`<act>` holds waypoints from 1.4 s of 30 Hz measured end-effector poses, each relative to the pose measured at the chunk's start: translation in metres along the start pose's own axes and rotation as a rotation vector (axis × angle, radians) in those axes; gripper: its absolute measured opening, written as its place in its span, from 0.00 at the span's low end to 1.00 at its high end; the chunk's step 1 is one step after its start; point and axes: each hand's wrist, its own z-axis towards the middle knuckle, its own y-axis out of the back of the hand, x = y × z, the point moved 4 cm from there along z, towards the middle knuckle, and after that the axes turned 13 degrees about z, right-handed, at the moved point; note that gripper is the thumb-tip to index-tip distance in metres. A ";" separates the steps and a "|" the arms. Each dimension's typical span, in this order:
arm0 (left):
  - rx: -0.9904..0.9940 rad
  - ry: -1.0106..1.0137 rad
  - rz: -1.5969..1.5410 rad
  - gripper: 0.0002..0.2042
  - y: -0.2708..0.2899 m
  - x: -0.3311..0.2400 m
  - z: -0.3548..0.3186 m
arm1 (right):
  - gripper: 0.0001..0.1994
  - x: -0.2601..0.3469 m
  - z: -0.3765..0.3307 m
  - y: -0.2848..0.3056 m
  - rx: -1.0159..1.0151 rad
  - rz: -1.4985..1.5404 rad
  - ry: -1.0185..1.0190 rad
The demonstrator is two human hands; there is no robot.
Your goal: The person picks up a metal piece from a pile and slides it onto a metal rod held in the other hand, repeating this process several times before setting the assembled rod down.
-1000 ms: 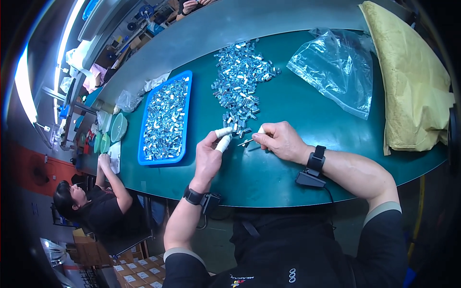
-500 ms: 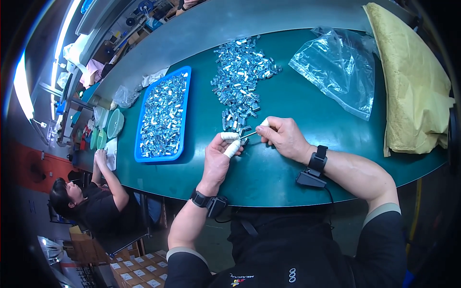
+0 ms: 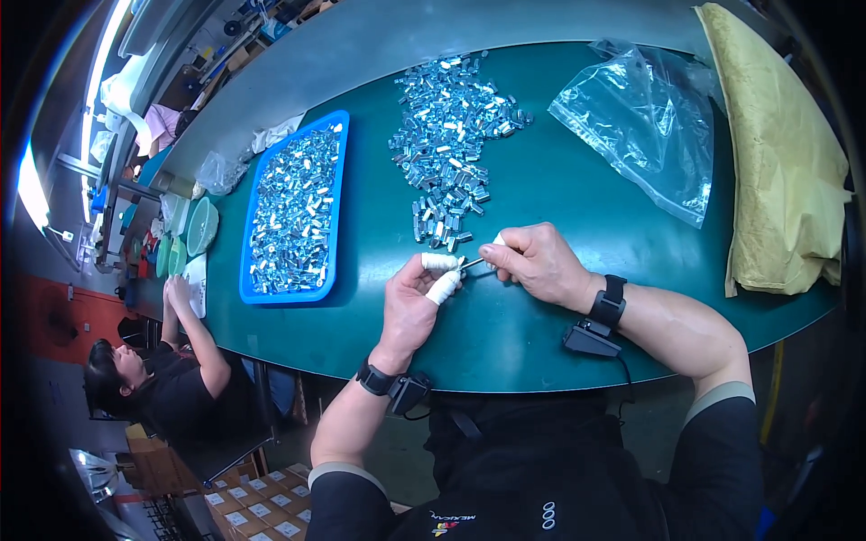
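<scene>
Over the near part of the green tabletop my two hands meet. White wrapping covers the thumb and forefinger of my left hand, which pinch a small silvery metal piece, mostly hidden by the fingertips. My right hand, also with a white-wrapped fingertip, grips a thin metal rod. The rod's tip points at the piece between my left fingertips; whether it is inside cannot be made out. Just beyond my hands lies a loose heap of short silvery metal pieces.
Left of the heap stands a blue tray full of similar pieces. A clear plastic bag and a large yellow package lie right. Green bowls stand farther left, near a seated person. Stacked cartons are at lower left.
The view has shifted slightly. My hands are now a little farther from the heap's near end, and less of the rod shows between them. Both grips stay closed.
</scene>
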 end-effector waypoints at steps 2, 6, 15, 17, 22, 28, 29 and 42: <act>0.018 -0.006 -0.019 0.08 0.001 0.001 0.000 | 0.20 -0.001 0.000 -0.003 0.053 -0.065 -0.013; 0.049 -0.011 -0.008 0.08 -0.004 0.001 0.000 | 0.20 0.003 0.000 -0.006 0.112 -0.128 0.003; 0.033 0.011 0.036 0.10 -0.005 0.002 0.001 | 0.26 0.001 0.004 -0.012 0.076 -0.200 0.067; 0.028 0.002 0.054 0.08 -0.006 0.006 0.000 | 0.25 0.001 0.004 -0.012 0.077 -0.192 0.059; 0.012 -0.021 0.047 0.08 -0.007 0.001 -0.002 | 0.25 0.003 0.002 -0.010 0.067 -0.141 0.045; -0.096 -0.121 0.222 0.07 0.035 -0.003 0.012 | 0.24 0.001 0.000 0.002 -0.060 0.052 0.019; -0.183 -0.177 0.315 0.06 0.056 -0.004 0.019 | 0.24 0.001 -0.001 0.002 -0.054 0.056 0.023; -0.091 -0.419 0.937 0.11 0.026 -0.055 0.011 | 0.24 0.001 0.002 0.005 -0.133 0.100 0.092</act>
